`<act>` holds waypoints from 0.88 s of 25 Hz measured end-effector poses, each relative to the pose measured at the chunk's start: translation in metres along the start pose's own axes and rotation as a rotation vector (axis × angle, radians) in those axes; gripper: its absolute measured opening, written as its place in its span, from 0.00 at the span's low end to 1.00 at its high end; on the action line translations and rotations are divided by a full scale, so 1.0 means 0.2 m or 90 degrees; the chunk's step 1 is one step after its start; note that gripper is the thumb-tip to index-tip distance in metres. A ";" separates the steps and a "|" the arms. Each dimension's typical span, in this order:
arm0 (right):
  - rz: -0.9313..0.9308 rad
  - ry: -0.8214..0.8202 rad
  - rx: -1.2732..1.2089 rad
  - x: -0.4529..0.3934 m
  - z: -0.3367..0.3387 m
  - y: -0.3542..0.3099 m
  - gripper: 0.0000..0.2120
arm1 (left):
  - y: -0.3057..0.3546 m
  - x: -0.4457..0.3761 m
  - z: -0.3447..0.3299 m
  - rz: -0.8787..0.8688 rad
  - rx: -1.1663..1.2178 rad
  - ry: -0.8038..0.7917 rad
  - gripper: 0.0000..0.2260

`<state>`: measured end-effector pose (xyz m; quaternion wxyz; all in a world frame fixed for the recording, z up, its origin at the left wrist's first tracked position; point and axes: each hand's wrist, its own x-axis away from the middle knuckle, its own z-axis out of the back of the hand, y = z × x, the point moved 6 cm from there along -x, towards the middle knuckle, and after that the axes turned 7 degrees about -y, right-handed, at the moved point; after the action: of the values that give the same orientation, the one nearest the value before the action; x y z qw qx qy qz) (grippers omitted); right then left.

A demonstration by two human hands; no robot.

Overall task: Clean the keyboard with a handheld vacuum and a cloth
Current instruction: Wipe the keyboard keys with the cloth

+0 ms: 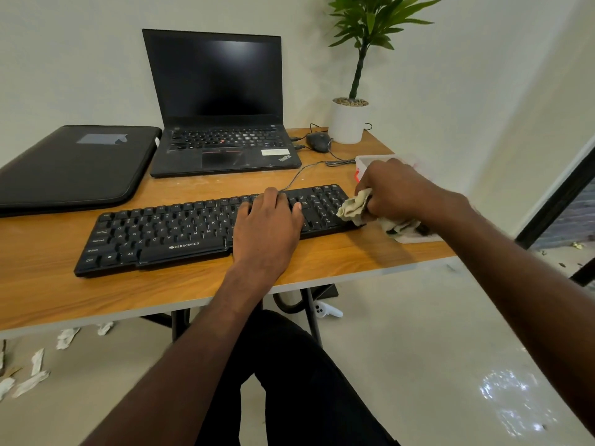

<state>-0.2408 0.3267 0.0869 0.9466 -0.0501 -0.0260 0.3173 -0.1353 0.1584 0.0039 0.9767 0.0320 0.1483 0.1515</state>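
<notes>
The keyboard (206, 230) is black and lies slightly askew near the front edge of the wooden counter (48, 294), with its cable running back toward the laptop. At the far left of the counter sits a black zipped case (70, 165). Just beside it, behind the keyboard, stands an open black laptop (219, 101) with a dark screen. The left hand (267, 226) rests flat on the right-centre part of the keyboard, its fingers straight and spread over the keys, so its grip is apart and holds nothing. Behind and to the right are a dark mouse (318, 141) and a white pot with a green plant (349, 120) near the back corner. The right hand (392, 191) has its grip clamped on a crumpled pale cloth (352, 209), which touches the keyboard's right end over the number keys. Under that hand, a white tray (370, 160) sits on the right side of the counter. Scraps of paper (35, 371) lie on the floor at lower left.
</notes>
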 end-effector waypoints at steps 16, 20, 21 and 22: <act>0.030 0.086 -0.095 -0.08 0.01 -0.22 0.09 | -0.01 0.00 0.00 -0.004 0.006 0.003 0.23; 0.037 0.077 -0.075 -0.05 -0.09 -0.22 0.11 | -0.01 0.00 0.01 0.003 0.007 0.009 0.23; 0.034 0.062 -0.070 -0.02 -0.09 -0.20 0.12 | -0.01 0.00 0.00 0.005 0.006 0.012 0.22; 0.034 0.045 -0.061 -0.01 -0.07 -0.18 0.12 | -0.01 0.01 0.00 0.007 0.004 0.013 0.22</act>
<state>-0.2207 0.2957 0.0760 0.9346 -0.1071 -0.0064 0.3390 -0.1338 0.1566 0.0031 0.9742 0.0340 0.1587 0.1569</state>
